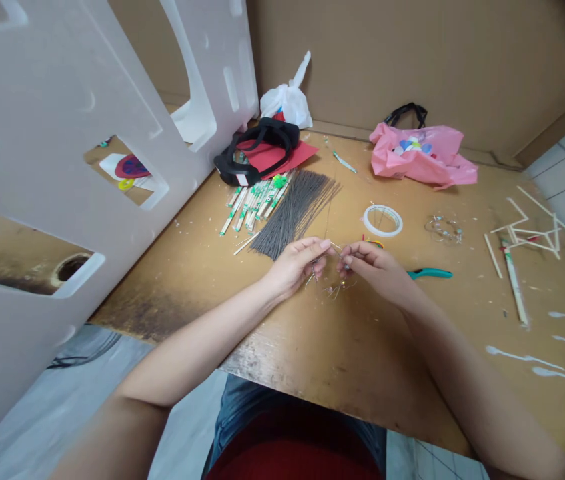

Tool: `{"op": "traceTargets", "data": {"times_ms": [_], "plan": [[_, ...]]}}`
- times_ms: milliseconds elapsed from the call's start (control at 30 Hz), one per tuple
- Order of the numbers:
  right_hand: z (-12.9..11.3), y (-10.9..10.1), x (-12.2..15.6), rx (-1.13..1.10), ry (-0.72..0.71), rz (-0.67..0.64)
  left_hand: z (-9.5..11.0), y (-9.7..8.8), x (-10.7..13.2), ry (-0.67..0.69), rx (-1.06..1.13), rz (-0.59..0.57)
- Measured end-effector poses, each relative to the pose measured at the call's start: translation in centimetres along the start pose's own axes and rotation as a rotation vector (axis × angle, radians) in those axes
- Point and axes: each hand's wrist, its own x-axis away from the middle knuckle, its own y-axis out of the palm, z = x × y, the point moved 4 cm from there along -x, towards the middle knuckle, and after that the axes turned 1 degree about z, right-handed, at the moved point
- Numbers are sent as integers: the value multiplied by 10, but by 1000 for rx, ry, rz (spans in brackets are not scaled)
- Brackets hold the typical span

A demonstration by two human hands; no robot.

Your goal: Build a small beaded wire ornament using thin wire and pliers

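Two hands (295,265) (375,267), one tape roll (381,233), one pliers (429,273), two plastic bags (287,101) (422,159), one wire bundle (295,210)

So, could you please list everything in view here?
foam panel: one, white, upright at left
table: one, brown wood, under everything
wire bundle: one, dark grey, table centre
wrapped sticks: many, green-white, beside wire bundle
strap: one, black, far left
paper: one, red, beside strap
white bag: one, white, at back wall
pink bag: one, pink, far right
tape roll: one, whitish, centre
pliers: one, teal handles, right of centre
bare sticks: several, pale, right edge
left hand: one, bare, fingers pinching thin wire
right hand: one, bare, pinching thin wire
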Motion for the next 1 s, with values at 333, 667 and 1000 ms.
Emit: {"op": "traceTargets", "data": {"times_ms": [333, 667, 1000], "plan": [[-2, -6, 9, 122, -60, 64, 3, 3, 3, -26, -53, -19], [-6, -70, 68, 685, -117, 337, 0, 5, 3, -50, -90, -12], [-7, 6, 22, 104, -43, 152, 0, 6, 6, 71, -215, 3]]}}
